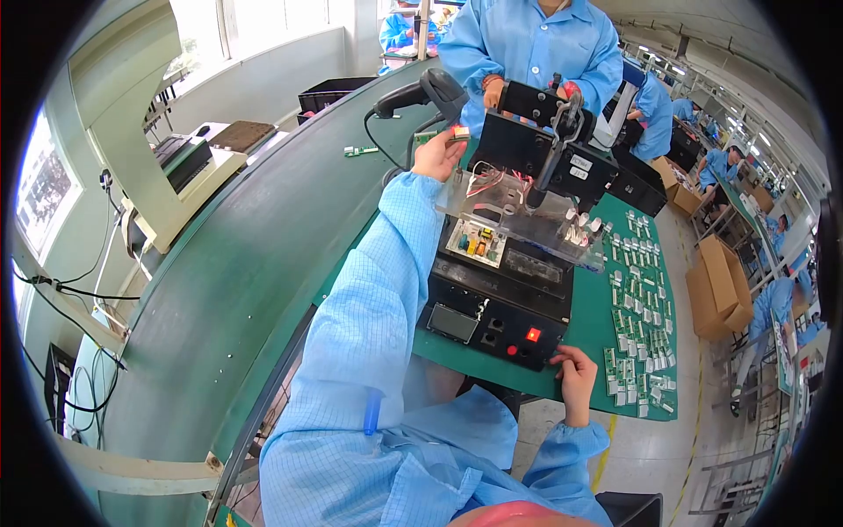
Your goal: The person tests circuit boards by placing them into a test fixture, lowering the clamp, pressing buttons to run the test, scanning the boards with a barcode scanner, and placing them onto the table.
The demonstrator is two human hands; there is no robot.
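Observation:
My left hand (pixel 439 156), arm stretched forward, is closed on a small green circuit board (pixel 426 137) near the barcode scanner. A red and white part (pixel 460 133) shows at its fingertips. My right hand (pixel 575 376) rests by the lower right corner of the black test box (pixel 479 318), fingers loosely bent and apart, holding nothing. The box has a small display (pixel 452 322), a lit red switch (pixel 533 335) and a red button. On top of it lies a board with electronic parts (pixel 475 243), beneath a clear raised plate (pixel 518 206) with wires and a lever clamp (pixel 555 154).
A black barcode scanner (pixel 430 93) stands behind my left hand. Another board (pixel 360 151) lies on the green conveyor belt (pixel 237 255) to the left. Many small boards (pixel 637 307) lie in rows on the green mat at right. A co-worker (pixel 536 44) in blue stands opposite.

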